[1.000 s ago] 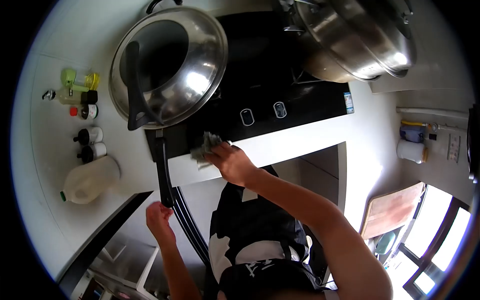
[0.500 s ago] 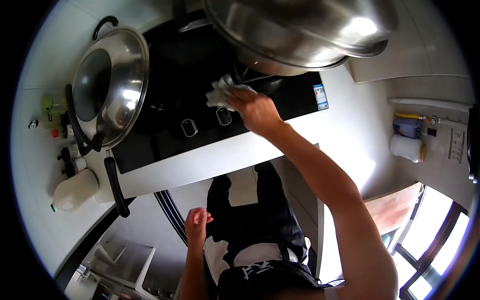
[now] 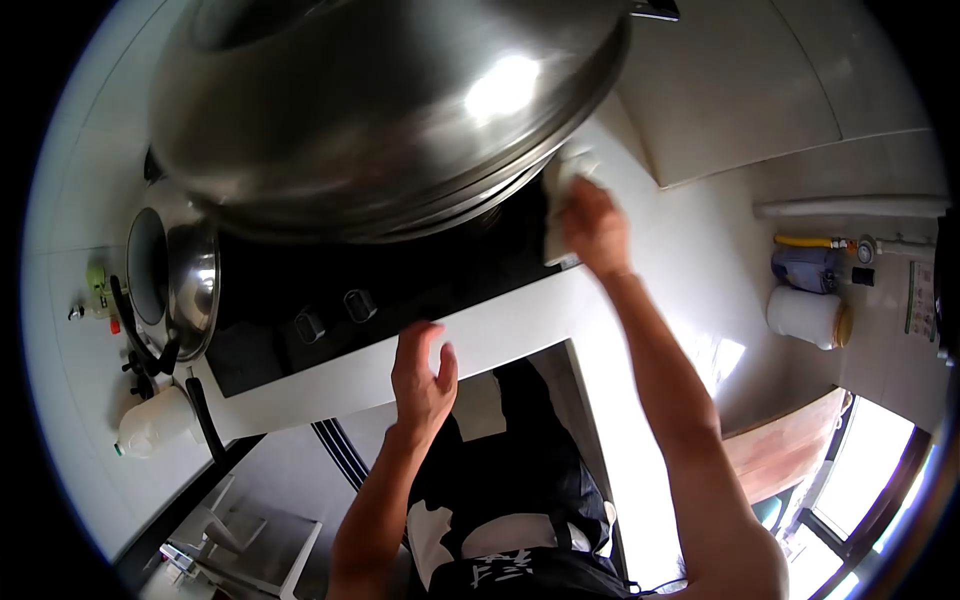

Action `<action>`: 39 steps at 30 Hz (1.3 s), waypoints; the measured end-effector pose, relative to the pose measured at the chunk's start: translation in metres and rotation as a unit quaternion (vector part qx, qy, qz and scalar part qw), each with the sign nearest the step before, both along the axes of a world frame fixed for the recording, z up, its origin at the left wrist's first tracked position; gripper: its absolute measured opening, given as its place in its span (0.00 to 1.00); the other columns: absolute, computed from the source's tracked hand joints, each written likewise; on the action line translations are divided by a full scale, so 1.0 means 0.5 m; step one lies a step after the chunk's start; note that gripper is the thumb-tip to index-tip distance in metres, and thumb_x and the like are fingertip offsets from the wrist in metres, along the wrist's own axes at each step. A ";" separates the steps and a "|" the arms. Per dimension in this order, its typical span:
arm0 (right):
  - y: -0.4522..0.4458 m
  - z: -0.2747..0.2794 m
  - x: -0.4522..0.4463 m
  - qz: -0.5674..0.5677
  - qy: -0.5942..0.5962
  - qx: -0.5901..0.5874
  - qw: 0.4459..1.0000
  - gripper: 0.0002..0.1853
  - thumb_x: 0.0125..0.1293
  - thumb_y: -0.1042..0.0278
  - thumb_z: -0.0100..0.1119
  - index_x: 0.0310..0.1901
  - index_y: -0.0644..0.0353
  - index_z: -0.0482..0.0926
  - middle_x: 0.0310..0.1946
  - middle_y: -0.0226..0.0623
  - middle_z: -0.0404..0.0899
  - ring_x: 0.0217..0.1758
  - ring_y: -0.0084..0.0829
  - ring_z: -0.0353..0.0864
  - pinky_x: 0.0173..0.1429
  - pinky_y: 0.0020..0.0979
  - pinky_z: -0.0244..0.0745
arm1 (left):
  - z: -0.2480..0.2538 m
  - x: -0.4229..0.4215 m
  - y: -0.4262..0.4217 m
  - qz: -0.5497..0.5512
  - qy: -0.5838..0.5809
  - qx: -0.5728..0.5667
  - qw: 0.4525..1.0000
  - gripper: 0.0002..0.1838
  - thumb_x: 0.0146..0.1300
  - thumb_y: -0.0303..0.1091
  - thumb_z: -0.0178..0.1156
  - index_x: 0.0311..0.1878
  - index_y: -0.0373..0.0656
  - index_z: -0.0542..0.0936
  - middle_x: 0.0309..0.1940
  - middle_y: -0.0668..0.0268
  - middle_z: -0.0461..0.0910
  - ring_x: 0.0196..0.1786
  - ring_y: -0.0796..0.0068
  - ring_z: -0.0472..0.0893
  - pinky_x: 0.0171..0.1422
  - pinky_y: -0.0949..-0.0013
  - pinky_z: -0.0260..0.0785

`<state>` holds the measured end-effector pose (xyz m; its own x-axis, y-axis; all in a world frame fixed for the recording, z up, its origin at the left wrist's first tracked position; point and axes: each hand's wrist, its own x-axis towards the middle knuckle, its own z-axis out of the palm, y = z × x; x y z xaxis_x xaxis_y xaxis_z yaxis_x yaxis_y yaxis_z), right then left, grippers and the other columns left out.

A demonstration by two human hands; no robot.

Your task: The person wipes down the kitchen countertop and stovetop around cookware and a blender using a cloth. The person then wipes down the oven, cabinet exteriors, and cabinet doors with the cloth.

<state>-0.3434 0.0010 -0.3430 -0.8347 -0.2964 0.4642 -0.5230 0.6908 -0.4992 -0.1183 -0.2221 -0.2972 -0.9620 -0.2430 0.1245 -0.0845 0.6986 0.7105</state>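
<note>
Closest to the camera is the person's dark clothing (image 3: 530,470), with pale patches and white lettering at the waist. The left hand (image 3: 422,380) hangs before the front edge of the white table (image 3: 490,335), its thumb and fingers spread apart with nothing between them; whether a fingertip touches the edge, the view does not settle. The right hand (image 3: 597,228), somewhat blurred, reaches farther forward and to the right, its fingers bent around a pale cloth (image 3: 556,205). The cloth lies at the right end of the black hob (image 3: 420,275), along the border where the dark surface meets the table, and part of it is hidden by the hand.

On the front part of the hob, left of the cloth, sit two knobs (image 3: 360,306) side by side. At the hob's left end is a lidded wok (image 3: 195,280), its long black handle (image 3: 205,420) pointing back toward the person. A whitish jug (image 3: 158,425) with a green cap is near that handle. Beyond the knobs, a large steel pot (image 3: 380,110) with a domed, shiny lid covers much of the hob's rear. Off to the right are a white jar (image 3: 803,317), a yellow pipe (image 3: 803,241), a wooden board (image 3: 785,450) and a bright window (image 3: 870,450).
</note>
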 end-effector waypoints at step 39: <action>-0.010 -0.027 -0.362 0.182 -0.129 -0.028 0.974 0.21 0.53 0.73 0.63 0.50 0.48 0.86 0.54 0.36 0.84 0.55 0.40 0.84 0.59 0.36 0.81 | -0.106 -0.195 0.085 -0.071 -0.090 -0.272 0.955 0.28 0.73 0.41 0.45 0.72 0.38 0.62 0.72 0.40 0.62 0.70 0.35 0.65 0.74 0.36 0.52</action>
